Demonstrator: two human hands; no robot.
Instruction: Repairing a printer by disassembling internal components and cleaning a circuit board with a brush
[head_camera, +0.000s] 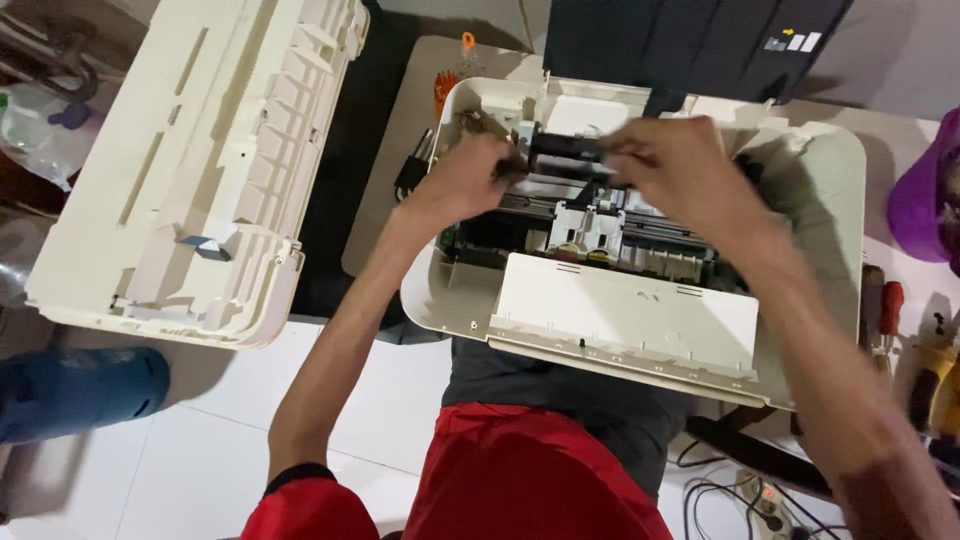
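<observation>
An opened cream printer body (640, 330) sits in front of me with its inner mechanism exposed. My left hand (462, 178) and my right hand (672, 165) both reach into its middle and grip a black part (563, 150) of the mechanism from either end. Below the hands show white and grey rollers and brackets (590, 225). A flat cream front panel (625, 315) lies across the near side of the body.
The removed cream top cover (190, 170) lies upside down at left. A black unit (690, 40) stands behind the printer. Screwdrivers (885, 310) lie at right, a purple object (925, 190) beside them. A power strip with cables (765, 500) is bottom right, a blue shoe (80, 390) bottom left.
</observation>
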